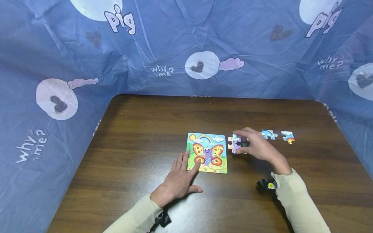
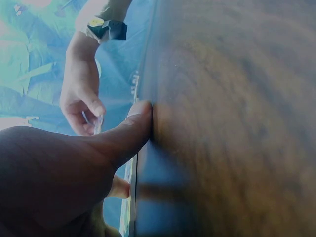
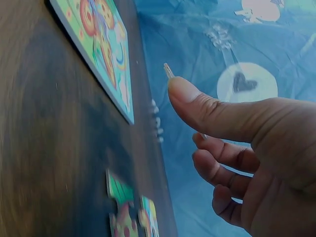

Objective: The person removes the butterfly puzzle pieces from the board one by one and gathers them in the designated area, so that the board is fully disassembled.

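A square butterfly puzzle board [image 1: 218, 139] lies flat on the brown wooden table. My left hand [image 1: 179, 179] rests at its lower left corner, fingers straight and spread, with the index fingertip on the picture. In the left wrist view, the thumb [image 2: 133, 128] touches the tabletop. My right hand [image 1: 259, 145] pinches a jigsaw piece [image 1: 234, 144] between thumb and fingers, just right of the board. In the right wrist view that piece [image 3: 168, 70] is seen edge-on, raised off the table, and its picture is hidden.
Puzzle pieces [image 3: 123, 224] lie on the table below my right hand, partly covered in the head view. Farther right are a rainbow piece [image 1: 268, 134] and a cloud piece [image 1: 288, 135]. A blue printed cloth [image 1: 175, 42] hangs behind the table [image 1: 131, 129].
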{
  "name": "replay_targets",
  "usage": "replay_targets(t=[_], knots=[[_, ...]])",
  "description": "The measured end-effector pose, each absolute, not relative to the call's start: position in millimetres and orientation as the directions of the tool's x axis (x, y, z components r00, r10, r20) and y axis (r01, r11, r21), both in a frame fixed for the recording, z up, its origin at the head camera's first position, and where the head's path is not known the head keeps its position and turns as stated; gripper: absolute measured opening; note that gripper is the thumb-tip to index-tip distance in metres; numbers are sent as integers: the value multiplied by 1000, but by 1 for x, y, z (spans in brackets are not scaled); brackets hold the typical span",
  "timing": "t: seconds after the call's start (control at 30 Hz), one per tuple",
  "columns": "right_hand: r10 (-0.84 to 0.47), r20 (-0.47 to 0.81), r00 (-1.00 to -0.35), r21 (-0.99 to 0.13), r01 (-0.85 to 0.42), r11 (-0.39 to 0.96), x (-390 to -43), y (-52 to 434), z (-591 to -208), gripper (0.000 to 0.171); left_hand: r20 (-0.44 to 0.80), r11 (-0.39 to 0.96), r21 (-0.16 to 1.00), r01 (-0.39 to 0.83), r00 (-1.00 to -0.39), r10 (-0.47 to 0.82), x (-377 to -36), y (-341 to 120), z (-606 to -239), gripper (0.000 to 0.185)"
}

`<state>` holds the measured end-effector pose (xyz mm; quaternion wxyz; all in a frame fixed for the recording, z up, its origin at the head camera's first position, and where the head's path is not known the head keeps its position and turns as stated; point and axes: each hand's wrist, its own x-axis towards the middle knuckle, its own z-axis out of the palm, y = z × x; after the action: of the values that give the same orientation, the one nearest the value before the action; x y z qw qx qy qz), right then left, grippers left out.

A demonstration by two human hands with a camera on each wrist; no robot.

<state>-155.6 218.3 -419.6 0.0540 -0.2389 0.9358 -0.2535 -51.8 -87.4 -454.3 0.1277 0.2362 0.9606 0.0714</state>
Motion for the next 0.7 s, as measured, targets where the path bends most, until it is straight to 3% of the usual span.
replay_targets(t=[0.7], knots=[[-409, 158, -899, -435, -435, 788, -149, 281, -416, 65, -205, 879, 189, 437, -858, 471, -52, -87, -457, 92]])
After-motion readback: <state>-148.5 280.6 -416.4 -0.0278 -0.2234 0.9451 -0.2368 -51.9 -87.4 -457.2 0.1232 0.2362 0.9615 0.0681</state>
